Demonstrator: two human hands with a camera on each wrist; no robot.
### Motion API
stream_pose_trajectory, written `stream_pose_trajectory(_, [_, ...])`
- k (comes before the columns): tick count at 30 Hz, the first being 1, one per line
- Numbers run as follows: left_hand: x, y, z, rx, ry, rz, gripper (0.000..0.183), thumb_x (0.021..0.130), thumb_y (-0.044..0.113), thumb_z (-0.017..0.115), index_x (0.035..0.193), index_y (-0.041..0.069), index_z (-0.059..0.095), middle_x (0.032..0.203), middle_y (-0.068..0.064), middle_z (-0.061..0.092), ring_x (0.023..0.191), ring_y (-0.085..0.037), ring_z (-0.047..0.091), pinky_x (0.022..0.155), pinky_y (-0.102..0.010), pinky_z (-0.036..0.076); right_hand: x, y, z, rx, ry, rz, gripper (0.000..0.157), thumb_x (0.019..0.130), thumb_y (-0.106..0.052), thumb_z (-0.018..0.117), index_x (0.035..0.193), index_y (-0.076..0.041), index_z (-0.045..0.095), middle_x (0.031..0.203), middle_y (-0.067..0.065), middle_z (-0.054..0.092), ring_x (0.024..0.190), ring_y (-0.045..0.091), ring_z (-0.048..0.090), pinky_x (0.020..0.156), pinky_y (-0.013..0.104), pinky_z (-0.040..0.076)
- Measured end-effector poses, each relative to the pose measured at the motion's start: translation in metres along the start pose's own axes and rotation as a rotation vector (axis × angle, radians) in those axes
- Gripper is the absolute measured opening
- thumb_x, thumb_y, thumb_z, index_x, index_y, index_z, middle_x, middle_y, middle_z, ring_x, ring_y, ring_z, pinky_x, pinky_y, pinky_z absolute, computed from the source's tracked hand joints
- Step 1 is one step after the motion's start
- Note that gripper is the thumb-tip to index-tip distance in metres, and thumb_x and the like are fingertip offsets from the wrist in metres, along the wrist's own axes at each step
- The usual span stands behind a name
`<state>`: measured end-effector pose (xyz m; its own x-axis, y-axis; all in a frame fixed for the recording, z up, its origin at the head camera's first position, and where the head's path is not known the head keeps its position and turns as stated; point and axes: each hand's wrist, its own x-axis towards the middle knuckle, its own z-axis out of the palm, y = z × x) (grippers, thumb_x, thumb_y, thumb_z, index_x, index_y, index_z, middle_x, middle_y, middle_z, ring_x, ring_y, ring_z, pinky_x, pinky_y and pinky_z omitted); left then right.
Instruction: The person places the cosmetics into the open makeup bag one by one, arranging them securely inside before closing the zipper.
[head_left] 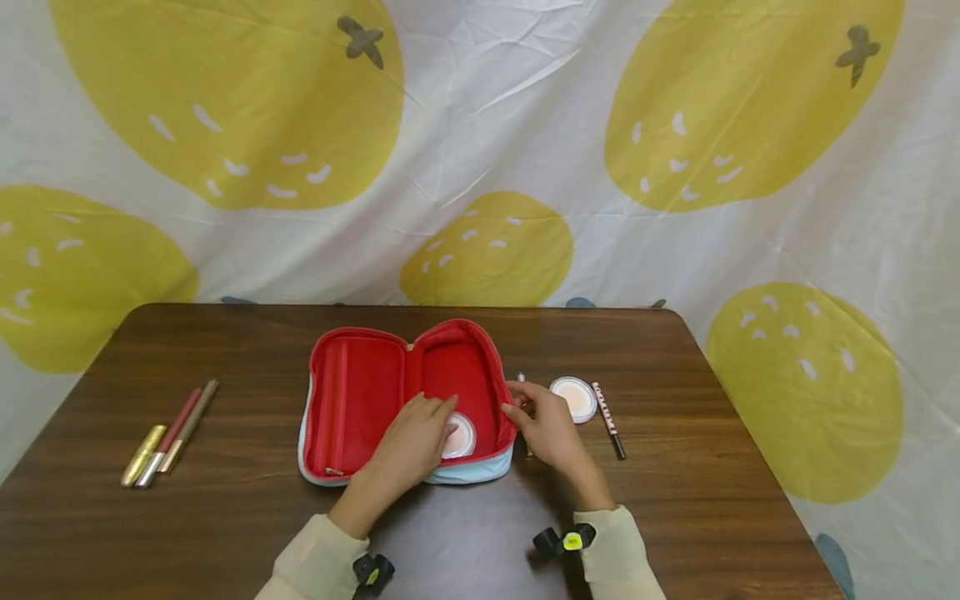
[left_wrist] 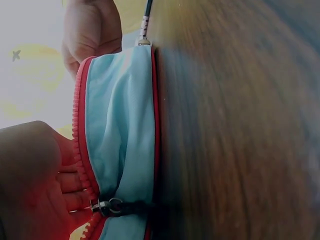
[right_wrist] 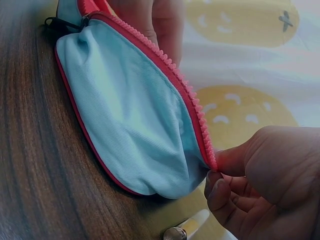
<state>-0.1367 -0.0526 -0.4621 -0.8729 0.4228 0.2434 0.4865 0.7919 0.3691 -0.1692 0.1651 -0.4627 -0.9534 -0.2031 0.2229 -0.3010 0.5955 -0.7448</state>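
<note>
The pouch [head_left: 367,404], pale blue outside and red inside, lies unzipped and spread into 2 halves under and between the hands. In the half right of the left hand [head_left: 412,440] sits 1 round pale compact [head_left: 461,437], just beside that hand's fingers; whether they touch it I cannot tell. The left hand reaches over the pouch with its fingers extended, gripping nothing visible. The right hand [head_left: 549,421] pinches the pouch's right rim between thumb and finger. A metal zip pull [left_wrist: 107,206] hangs at the pouch's near side, by the left hand.

Just beyond and right of the right hand are a 2nd compact [head_left: 573,399] and a patterned pink pencil [head_left: 609,421] with a black end. A slim tube [right_wrist: 179,232] lies beside the right hand, partly hidden. Well left of the left hand are 3 sticks [head_left: 168,440]: gold, pink and brownish.

All rest on a dark wood-grain table [head_left: 262,521]. Past the hands hangs white cloth [head_left: 480,108] printed with yellow fruit. The yellow label [head_left: 573,542] on the right wrist's black device is too small to read.
</note>
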Motion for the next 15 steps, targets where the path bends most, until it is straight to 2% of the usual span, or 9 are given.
stream_pose_trajectory(6, [-0.0013, -0.0026, -0.003, 0.025, 0.017, 0.001, 0.049, 0.087, 0.019, 0.069, 0.129, -0.004, 0.055, 0.112, -0.018, 0.062, 0.106, -0.031, 0.058, 0.106, -0.047, 0.032, 0.0002, 0.0009, -0.0002, -0.004, 0.002, -0.003, 0.031, 0.084, -0.006, 0.072, 0.115, -0.003, 0.068, 0.078, 0.0, 0.058, 0.067, 0.013, 0.055, 0.059, 0.025, 0.047])
stream_pose_trajectory(15, [-0.0028, -0.0035, -0.0043, -0.006, 0.025, 0.015, 0.05, 0.086, 0.014, 0.07, 0.129, -0.005, 0.054, 0.111, -0.019, 0.062, 0.106, -0.032, 0.058, 0.106, -0.047, 0.031, 0.0002, 0.0023, 0.0004, -0.01, 0.009, -0.03, 0.031, 0.083, -0.004, 0.073, 0.114, -0.002, 0.068, 0.077, 0.001, 0.059, 0.067, 0.013, 0.055, 0.059, 0.024, 0.046])
